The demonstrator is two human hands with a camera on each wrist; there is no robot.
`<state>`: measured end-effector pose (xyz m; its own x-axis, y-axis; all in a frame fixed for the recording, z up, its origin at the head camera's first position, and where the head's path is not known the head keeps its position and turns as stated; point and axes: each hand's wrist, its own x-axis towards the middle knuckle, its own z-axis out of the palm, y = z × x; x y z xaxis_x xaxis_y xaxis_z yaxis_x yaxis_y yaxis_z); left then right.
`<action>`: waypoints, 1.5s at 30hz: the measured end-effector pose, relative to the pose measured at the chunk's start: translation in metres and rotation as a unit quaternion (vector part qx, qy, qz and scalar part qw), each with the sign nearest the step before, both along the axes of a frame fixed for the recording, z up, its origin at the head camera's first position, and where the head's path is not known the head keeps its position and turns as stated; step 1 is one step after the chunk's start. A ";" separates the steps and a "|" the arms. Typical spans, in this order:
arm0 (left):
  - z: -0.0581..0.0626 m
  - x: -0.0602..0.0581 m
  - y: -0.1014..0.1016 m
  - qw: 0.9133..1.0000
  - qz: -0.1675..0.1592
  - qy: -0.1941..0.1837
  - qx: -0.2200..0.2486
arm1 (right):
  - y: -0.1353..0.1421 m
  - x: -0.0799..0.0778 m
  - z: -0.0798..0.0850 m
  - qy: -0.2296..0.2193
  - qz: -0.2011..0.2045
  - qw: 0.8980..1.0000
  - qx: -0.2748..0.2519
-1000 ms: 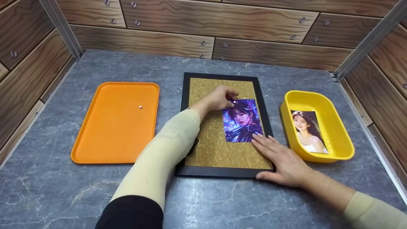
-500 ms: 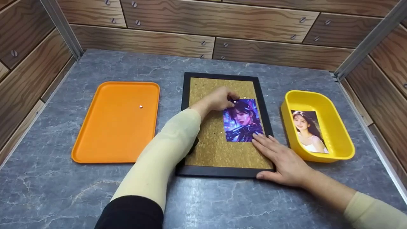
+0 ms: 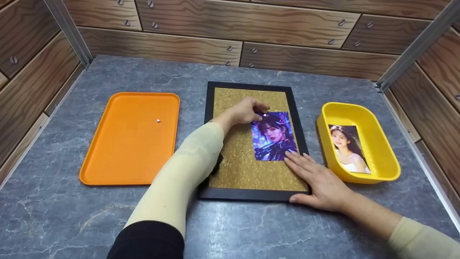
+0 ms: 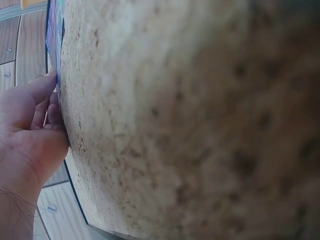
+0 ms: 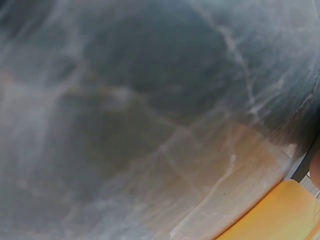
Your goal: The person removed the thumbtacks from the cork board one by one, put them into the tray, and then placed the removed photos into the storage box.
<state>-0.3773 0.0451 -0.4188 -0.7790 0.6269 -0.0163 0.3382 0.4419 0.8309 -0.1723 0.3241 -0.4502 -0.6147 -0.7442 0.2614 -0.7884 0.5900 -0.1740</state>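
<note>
My left hand (image 3: 246,110) is at the top left corner of a purple-blue picture (image 3: 274,138), its thumb and curled fingers about a small shiny pushpin (image 3: 265,115). The picture lies on a cork board (image 3: 248,176) with a black frame. In the left wrist view, the thumb (image 4: 45,85) reaches the picture's edge, close against the cork. My right hand (image 3: 321,183) lies flat with fingers outstretched over the lower right of the board, fingertips on the picture's lower right corner and thumb on the frame's bottom edge.
Left of the board lies an orange tray (image 3: 133,144) with another small shiny pin (image 3: 158,121) on it. A yellow bin (image 3: 377,144) at the right holds a portrait photo (image 3: 348,147). Wood-patterned walls (image 3: 215,21) enclose the grey marbled table (image 3: 251,230).
Both hands keep almost the same places. The left fingers shift very slightly around the pushpin; the picture and board stay where they were.
</note>
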 end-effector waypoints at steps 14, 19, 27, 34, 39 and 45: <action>0.000 0.002 0.002 1.000 0.000 0.006 -0.003 | -0.001 0.002 0.002 -0.030 -0.021 0.999 0.028; 0.001 0.003 0.002 0.999 -0.003 0.028 -0.029 | -0.001 0.002 0.001 -0.027 -0.018 0.999 0.026; 0.003 0.003 0.002 0.997 -0.005 0.046 -0.056 | -0.001 0.001 0.002 -0.024 -0.014 0.999 0.024; 0.004 0.004 0.002 0.998 -0.005 0.045 -0.050 | -0.001 0.002 0.004 -0.039 -0.023 0.998 0.033; 0.005 0.004 0.002 0.997 -0.008 0.055 -0.060 | 0.000 0.002 0.004 -0.043 -0.025 0.998 0.035; 0.006 0.004 0.003 0.996 -0.021 0.062 -0.062 | -0.001 0.001 0.002 -0.010 -0.009 1.000 0.010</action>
<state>-0.3732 0.0479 -0.4125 -0.7525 0.6586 -0.0010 0.4555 0.5215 0.7214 -0.1712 0.3236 -0.4480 -0.6325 -0.7384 0.2339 -0.7745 0.6072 -0.1773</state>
